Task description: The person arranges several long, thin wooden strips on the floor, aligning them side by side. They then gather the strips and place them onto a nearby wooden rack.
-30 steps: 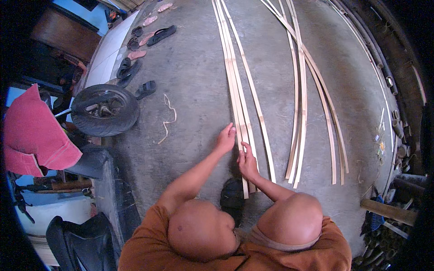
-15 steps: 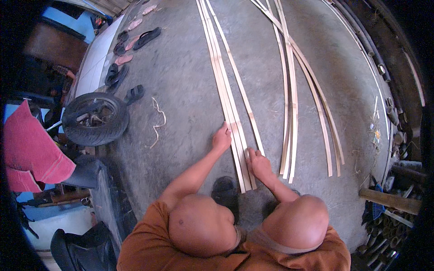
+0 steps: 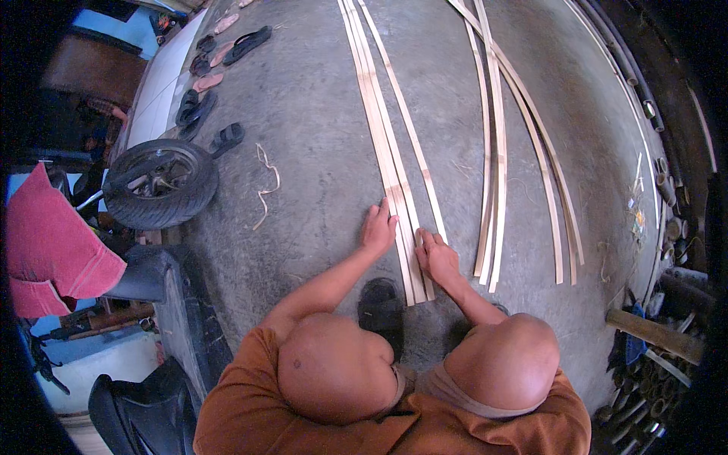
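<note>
Long pale bamboo strips (image 3: 379,144) lie side by side on the floor in front of me, their near ends between my feet. My left hand (image 3: 378,227) is at their left edge, fingers stretched out and touching the outer strip. On the other side, my right hand (image 3: 440,259) rests with fingers apart, its fingertips against the right edge of the strips. A single bamboo strip (image 3: 411,138) runs just right of the group, its near end by my right hand. Neither hand is closed round a strip.
More bamboo strips (image 3: 498,167) lie to the right, some crossing at the far end. A motorcycle wheel (image 3: 161,184), sandals (image 3: 226,139) and a curled fibre scrap (image 3: 265,182) lie on the left. Bamboo poles (image 3: 656,337) are stacked at the right.
The view has shifted slightly, so the floor things sit a little differently. My left hand's fingers have loosened and stretched along the strip edge. The right hand stays beside the strips.
</note>
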A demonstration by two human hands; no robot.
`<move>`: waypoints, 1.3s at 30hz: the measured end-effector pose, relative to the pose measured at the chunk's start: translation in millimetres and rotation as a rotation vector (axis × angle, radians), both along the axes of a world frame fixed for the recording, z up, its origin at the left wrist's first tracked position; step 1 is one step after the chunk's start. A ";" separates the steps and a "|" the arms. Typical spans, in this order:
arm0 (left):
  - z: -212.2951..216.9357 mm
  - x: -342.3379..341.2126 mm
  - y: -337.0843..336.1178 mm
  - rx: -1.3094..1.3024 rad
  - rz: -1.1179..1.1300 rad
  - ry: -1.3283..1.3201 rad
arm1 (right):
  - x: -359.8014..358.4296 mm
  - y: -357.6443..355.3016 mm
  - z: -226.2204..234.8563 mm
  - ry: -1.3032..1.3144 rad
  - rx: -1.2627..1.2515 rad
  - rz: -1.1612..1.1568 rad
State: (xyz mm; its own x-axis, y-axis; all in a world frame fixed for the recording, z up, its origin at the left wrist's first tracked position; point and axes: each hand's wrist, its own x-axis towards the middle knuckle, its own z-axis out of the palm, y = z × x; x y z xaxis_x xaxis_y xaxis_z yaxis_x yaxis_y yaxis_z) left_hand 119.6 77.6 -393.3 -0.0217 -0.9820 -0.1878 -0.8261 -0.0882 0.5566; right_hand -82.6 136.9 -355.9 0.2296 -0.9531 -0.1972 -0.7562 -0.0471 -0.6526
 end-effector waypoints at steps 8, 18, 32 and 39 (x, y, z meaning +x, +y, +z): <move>1.9 -2.5 -6.0 0.048 0.030 0.069 | 0.3 1.4 -6.8 -0.043 -0.003 -0.039; 11.2 -8.6 -5.2 -0.083 -0.148 -0.126 | -3.3 -4.8 -4.3 -0.007 0.080 -0.017; 26.6 -19.9 -2.8 -0.043 -0.378 -0.203 | -14.4 -9.5 8.5 -0.050 -0.026 -0.202; 22.7 -18.2 0.2 -0.036 -0.405 -0.195 | -9.0 4.9 -17.3 -0.001 0.066 -0.115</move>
State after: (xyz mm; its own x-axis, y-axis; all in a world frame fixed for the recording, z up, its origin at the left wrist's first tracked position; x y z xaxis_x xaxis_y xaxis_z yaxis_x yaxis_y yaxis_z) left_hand 101.4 77.7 -370.6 -0.3733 -0.9075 -0.1927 -0.8797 0.2802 0.3843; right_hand -91.7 141.8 -373.2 0.1197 -0.9581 -0.2602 -0.7537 0.0829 -0.6520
